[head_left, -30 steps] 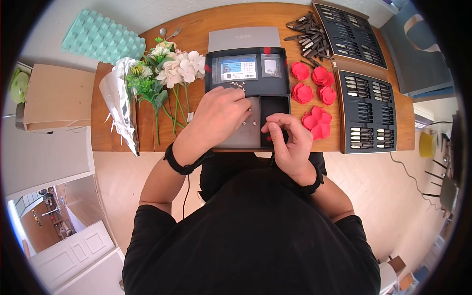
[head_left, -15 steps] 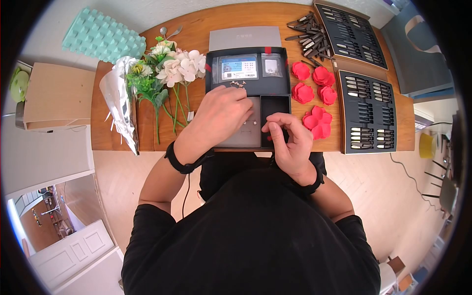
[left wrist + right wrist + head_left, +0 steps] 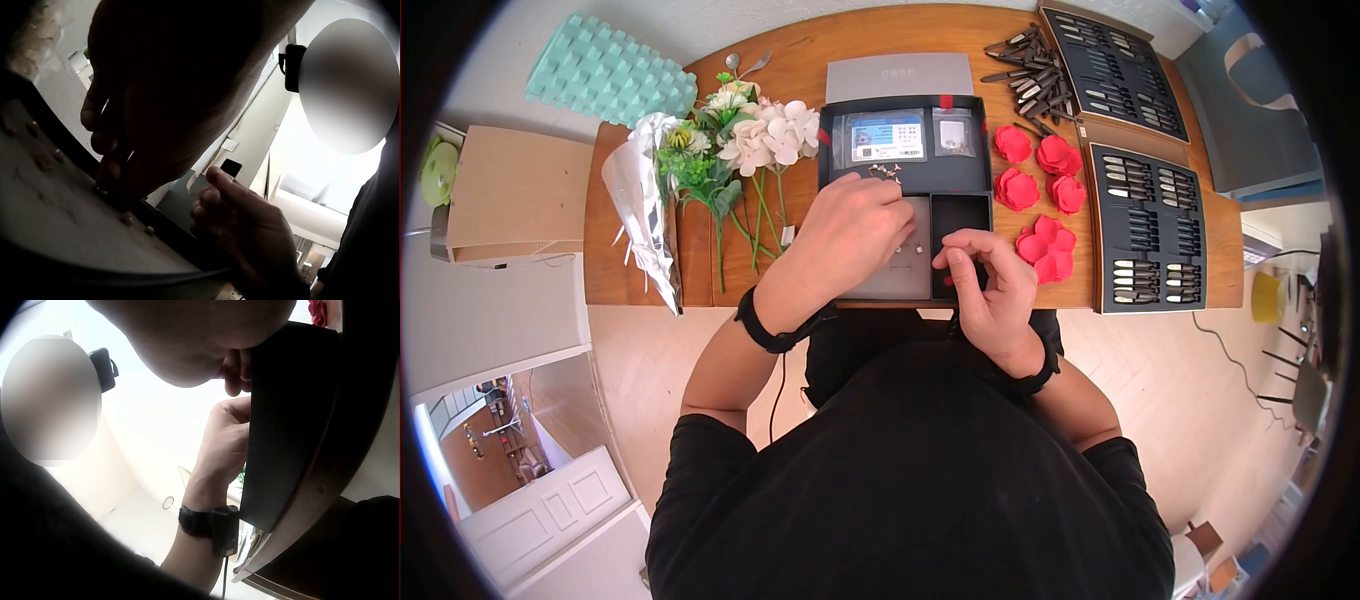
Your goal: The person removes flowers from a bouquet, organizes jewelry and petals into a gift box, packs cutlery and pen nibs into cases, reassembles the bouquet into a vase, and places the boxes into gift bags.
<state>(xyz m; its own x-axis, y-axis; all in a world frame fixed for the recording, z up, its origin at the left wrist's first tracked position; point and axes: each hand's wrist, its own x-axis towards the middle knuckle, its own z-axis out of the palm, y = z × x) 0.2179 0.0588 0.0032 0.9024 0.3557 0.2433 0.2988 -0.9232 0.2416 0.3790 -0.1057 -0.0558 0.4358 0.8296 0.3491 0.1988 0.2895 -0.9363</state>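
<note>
In the head view, a black box (image 3: 955,178) lies open on the table, its near part holding a grey panel (image 3: 910,285) with small stud earrings (image 3: 919,249). My left hand (image 3: 850,235) is over that panel, fingers bent down and tips together. In the left wrist view those fingertips (image 3: 112,187) meet the panel among several studs, pinching a small stud they mostly hide. My right hand (image 3: 998,290) hovers by the black compartment (image 3: 960,212), fingers loosely curled, thumb near the index finger, nothing visible between them. Small metallic jewelry pieces (image 3: 885,172) lie beyond my left knuckles.
Two clear bags, one with a blue-white card (image 3: 887,137), lie in the box's far part; a grey lid (image 3: 900,73) is behind. Artificial flowers (image 3: 770,140) and a foil wrap (image 3: 640,200) lie left. Red flowers (image 3: 1045,250), a dark pen-like pile (image 3: 1030,80) and knife trays (image 3: 1145,225) are right.
</note>
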